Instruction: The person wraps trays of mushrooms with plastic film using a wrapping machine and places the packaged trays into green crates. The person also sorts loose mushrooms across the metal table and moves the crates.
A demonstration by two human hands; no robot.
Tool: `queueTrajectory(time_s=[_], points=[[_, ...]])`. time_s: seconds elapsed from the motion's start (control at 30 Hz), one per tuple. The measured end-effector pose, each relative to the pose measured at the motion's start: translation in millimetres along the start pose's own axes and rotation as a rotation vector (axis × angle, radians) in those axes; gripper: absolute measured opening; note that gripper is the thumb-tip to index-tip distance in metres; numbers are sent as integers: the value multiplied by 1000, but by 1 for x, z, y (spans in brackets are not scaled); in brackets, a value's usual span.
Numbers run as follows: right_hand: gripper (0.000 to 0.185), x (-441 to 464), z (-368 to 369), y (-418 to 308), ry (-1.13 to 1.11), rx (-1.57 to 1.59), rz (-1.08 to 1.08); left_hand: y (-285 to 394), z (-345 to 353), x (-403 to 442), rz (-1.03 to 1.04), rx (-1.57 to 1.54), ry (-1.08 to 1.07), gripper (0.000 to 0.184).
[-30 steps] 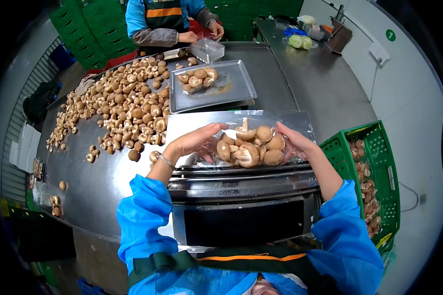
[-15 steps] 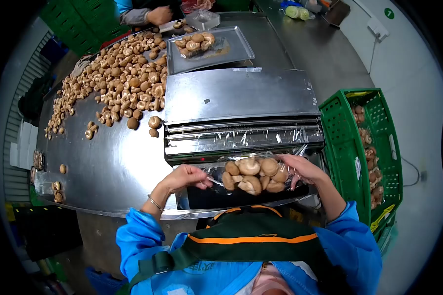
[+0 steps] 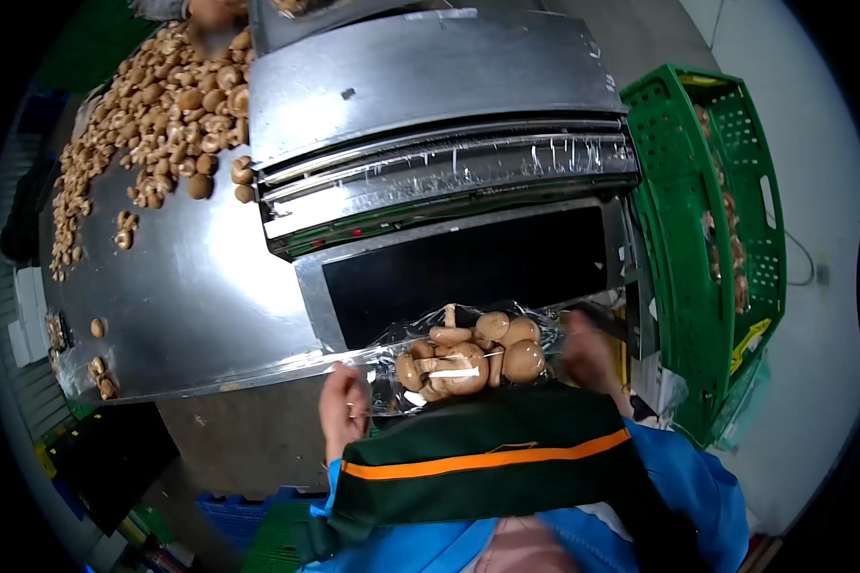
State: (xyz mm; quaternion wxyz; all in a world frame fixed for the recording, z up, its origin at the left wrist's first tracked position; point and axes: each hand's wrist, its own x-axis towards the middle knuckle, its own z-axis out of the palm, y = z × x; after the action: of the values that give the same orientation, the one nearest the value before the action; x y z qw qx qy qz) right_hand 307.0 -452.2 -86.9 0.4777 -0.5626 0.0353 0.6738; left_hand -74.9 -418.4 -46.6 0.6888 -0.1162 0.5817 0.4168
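Brown mushrooms in a clear film-covered pack (image 3: 468, 358) are close to my body, in front of the black plate (image 3: 468, 272) of the wrapping machine. My left hand (image 3: 342, 406) is at the pack's left end, its fingers closed on the clear film. At the right end is my right hand (image 3: 588, 353), blurred by motion, so its fingers cannot be made out. Beyond the plate lie the machine's metal rollers (image 3: 449, 172) with bits of film stuck on them.
Loose mushrooms (image 3: 177, 105) are heaped on the steel table (image 3: 191, 286) at left. A green crate (image 3: 674, 248) holding mushroom packs stands at right. A co-worker's blurred hand (image 3: 215, 14) is over the heap at the top.
The pack and both my hands have come from the machine's top towards my body. The view has tilted down, and the tray at the back is now mostly out of view.
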Motion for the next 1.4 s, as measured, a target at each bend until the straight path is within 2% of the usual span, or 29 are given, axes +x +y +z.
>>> queueTrajectory(time_s=[0.03,0.07,0.1,0.2,0.3,0.43,0.5,0.57,0.63,0.67,0.73,0.8,0.83,0.87,0.9,1.0,1.03,1.07,1.1,1.13,1.17,1.2,1.27,1.3,1.4], points=[[37,13,-23,35,-152,-44,29,-21,-7,13,-62,186,0,8],[48,22,34,40,166,-249,151,-48,-18,35,27,465,-88,13],[50,20,62,35,130,-365,244,-53,16,28,-28,475,-118,19],[53,-4,76,15,-255,-444,350,-43,60,21,-98,414,-398,20],[57,-29,77,-9,-429,-389,358,-27,104,-10,-150,396,-691,21],[62,-55,89,-37,-556,-261,123,-8,175,-46,-134,482,-1036,25],[65,-65,98,-52,-589,-145,-111,1,211,-56,-88,562,-1147,27],[68,-61,97,-89,-602,84,-443,13,251,-58,40,695,-1177,29],[69,-55,65,-158,-653,316,-759,32,287,-33,347,911,-1073,26],[70,-54,43,-199,-695,422,-909,57,314,-37,654,1101,-1068,22],[68,-83,4,-291,-393,333,-1026,103,350,-11,1031,1086,-772,19],[68,-91,-38,-356,226,275,-1043,159,362,35,1191,922,-696,16],[68,-85,-66,-370,195,215,-951,176,364,47,1243,878,-646,14],[69,-69,-96,-380,154,150,-860,191,359,57,1210,810,-524,16],[69,-46,-113,-388,110,84,-761,208,352,71,1153,765,-500,17],[66,44,-114,-353,227,173,-428,237,341,105,1064,688,-347,20],[62,97,-159,-336,237,253,-349,247,336,113,1068,662,-265,20],[57,131,-146,-322,130,372,-357,255,332,122,1111,662,-201,19],[54,223,-249,-294,151,142,-545,263,334,128,1151,671,-154,19],[54,215,-235,-294,190,205,-456,278,330,133,1168,744,-152,20],[53,212,-225,-297,239,192,-424,279,339,131,1205,692,-57,19],[53,205,-224,-301,273,141,-411,286,348,124,1141,763,-75,21],[52,188,-226,-311,341,21,-417,307,358,144,1089,838,95,29],[52,171,-226,-317,384,-57,-435,321,362,159,974,864,172,33],[51,134,-225,-335,486,-340,-544,337,381,190,640,735,159,16]])
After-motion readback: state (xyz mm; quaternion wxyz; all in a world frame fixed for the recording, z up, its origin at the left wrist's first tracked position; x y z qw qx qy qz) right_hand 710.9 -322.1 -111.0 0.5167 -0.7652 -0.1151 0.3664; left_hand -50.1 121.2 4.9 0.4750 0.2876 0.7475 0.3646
